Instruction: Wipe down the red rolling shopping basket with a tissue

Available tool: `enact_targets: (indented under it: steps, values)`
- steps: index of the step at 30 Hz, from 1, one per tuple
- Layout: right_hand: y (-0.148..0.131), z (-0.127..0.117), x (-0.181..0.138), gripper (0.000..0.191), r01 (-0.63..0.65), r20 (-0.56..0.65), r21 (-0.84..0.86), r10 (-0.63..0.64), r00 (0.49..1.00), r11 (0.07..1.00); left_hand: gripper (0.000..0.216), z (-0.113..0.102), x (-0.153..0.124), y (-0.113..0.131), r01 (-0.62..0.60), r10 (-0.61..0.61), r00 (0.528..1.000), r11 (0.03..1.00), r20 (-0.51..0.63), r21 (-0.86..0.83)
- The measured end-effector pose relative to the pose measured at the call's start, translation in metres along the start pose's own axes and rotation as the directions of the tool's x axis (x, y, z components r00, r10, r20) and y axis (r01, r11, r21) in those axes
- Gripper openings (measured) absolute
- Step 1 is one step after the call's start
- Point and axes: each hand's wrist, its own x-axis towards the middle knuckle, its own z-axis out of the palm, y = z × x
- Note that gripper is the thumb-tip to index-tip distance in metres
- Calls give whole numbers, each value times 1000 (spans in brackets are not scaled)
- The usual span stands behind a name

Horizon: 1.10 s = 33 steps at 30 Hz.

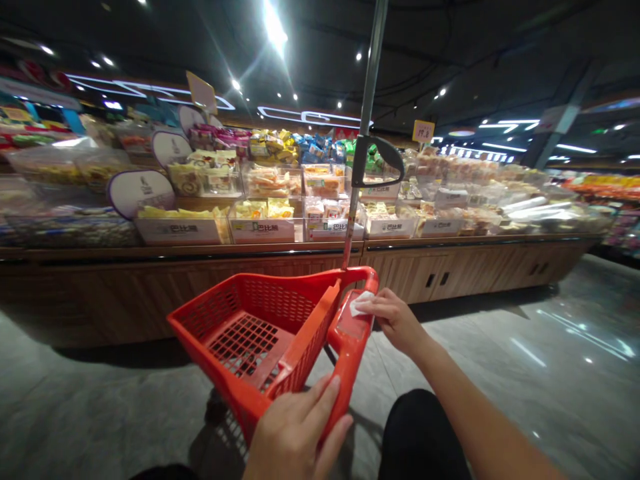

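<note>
A red shopping cart (305, 347) stands in front of me with its plastic basket tilted in view. At the near end of its handle (345, 380), my left hand (295, 433) grips the red bar, thumb on one side and fingers on the other. My right hand (397, 323) pinches a small white wipe (361, 303), which touches the flat panel (350, 323) in the handle's middle. The wipe is partly covered by the fingertips. Through the basket's grid floor (245, 343) only dark shapes show.
A metal pole (373, 73) with a dark grey loop handle (377, 162) rises behind the cart. Beyond runs a wooden display counter (280, 260) with bins of packaged snacks (265, 210). Grey tiled floor (500, 340) lies at the right; my dark-clothed knee (423, 433) is below.
</note>
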Motion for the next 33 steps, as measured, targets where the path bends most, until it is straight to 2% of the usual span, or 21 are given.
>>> enact_targets:
  steps: [3, 7, 9, 15, 21, 24, 26, 28, 33]
  values:
    - [-9, 3, -10, 44, -14, -73, -68, 9, 997, 998, 28, 0, 0, -2, -19, 19, 1000, 1000, -15, 3]
    - [-36, 15, -29, 44, 132, 1, 7, -132, 991, 991, 30, 0, 0, -4, -32, 32, 999, 999, -7, -6]
    - [-40, 20, -38, 43, 178, -22, -10, -178, 984, 984, 30, 0, 0, -5, -41, 41, 999, 999, -9, -14]
    - [-28, 27, -47, 47, 6, -248, -141, -41, 968, 990, 32, -1, -3, -6, -49, 49, 999, 998, -19, -36]
    - [-49, 42, -61, 44, 148, -157, -63, -156, 975, 987, 32, -11, -7, -12, -85, 85, 996, 996, -4, -35]
    - [-39, 42, -58, 46, 44, -264, -75, -63, 962, 996, 32, -20, -9, -15, -110, 111, 994, 994, 15, -27]
    - [-34, 41, -52, 47, -64, -356, -88, 29, 934, 994, 31, -25, -10, -16, -122, 122, 992, 992, 25, -16]
    - [-38, 41, -48, 48, -114, -396, -82, 73, 915, 990, 31, -29, -10, -17, -122, 122, 992, 993, 41, -5]
    - [-67, 45, -51, 51, 41, -253, -56, -54, 966, 998, 33, -32, -14, -23, -125, 126, 992, 991, 18, -39]
